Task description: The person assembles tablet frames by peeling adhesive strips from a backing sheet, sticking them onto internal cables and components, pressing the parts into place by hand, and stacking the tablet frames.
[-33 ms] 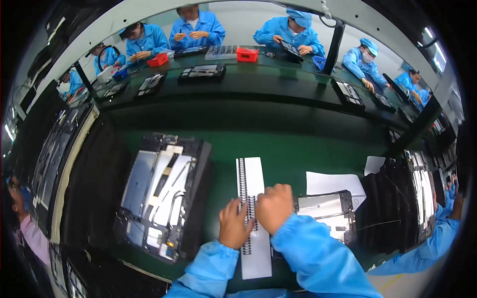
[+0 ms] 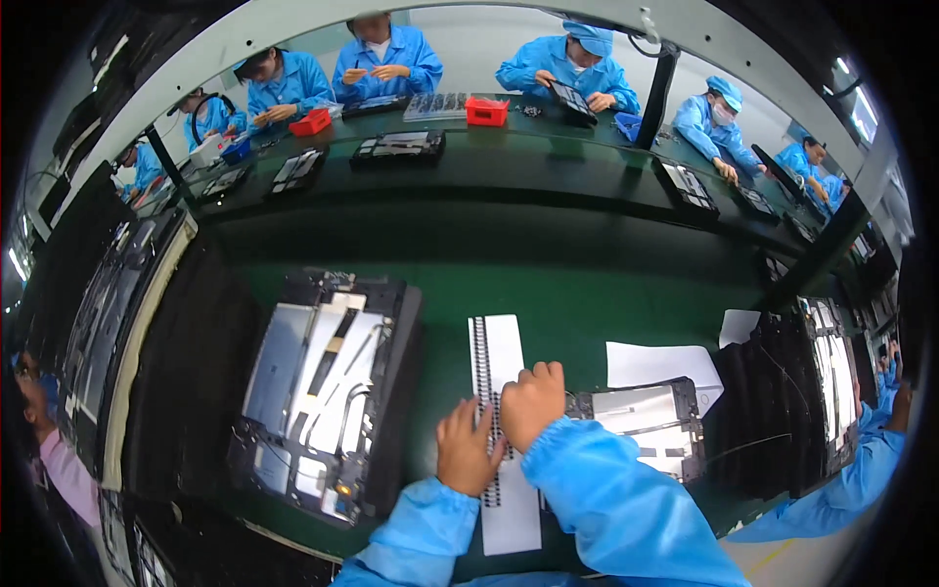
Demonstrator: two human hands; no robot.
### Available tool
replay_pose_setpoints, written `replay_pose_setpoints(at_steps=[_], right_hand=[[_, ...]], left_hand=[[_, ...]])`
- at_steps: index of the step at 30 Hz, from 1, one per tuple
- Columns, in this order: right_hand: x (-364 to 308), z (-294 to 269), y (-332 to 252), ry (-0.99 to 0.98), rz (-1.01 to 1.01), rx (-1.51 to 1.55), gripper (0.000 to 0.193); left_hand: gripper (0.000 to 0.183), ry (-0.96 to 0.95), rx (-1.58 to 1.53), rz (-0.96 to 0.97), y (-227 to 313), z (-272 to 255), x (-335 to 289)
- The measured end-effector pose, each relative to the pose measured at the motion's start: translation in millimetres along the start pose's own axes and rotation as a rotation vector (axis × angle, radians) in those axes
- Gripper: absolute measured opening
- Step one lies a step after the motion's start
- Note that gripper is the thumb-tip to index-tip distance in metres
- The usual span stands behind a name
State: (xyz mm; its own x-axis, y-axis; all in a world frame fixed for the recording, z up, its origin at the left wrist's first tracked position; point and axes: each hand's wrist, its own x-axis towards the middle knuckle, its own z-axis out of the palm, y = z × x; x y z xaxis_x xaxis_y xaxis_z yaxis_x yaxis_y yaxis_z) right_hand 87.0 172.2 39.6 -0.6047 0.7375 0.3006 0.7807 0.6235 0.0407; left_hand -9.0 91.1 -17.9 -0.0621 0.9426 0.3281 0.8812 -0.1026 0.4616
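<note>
A long white backing sheet [image 2: 513, 523] lies on the green bench in front of me, with a column of small black pieces [image 2: 480, 357], apparently stickers, along it. My left hand [image 2: 464, 452] rests at its left edge, fingers spread, the fingertips by the black column. Over the middle of the sheet my right hand [image 2: 533, 406] is closed, knuckles up; whatever its fingertips pinch is hidden beneath the hand. Just right of that hand an opened tablet-like device [image 2: 641, 409] lies flat with its silvery inside showing, partly covered by my right sleeve.
At the left rises a stack of opened devices [image 2: 328, 391]; another stack [image 2: 829, 377] stands at the right. White paper [image 2: 660, 362] lies behind the nearest device. Across the bench, co-workers in blue work beside red bins [image 2: 486, 112], under a metal frame.
My right hand has shifted slightly left over the sheet, closer to my left hand. The whole view has moved a little.
</note>
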Motion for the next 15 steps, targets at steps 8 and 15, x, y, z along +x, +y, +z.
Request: replay_pose_setpoints(at_steps=[8, 15], right_hand=[[16, 25, -5, -0.242, 0.263, -0.009, 0.011], [29, 13, -13, -0.306, 0.316, 0.077, 0.012]], left_hand=[[0.048, -0.026, -0.014, 0.02, 9, 0, 8], [0.045, -0.038, 0.024, 0.003, 0, -2, 12]])
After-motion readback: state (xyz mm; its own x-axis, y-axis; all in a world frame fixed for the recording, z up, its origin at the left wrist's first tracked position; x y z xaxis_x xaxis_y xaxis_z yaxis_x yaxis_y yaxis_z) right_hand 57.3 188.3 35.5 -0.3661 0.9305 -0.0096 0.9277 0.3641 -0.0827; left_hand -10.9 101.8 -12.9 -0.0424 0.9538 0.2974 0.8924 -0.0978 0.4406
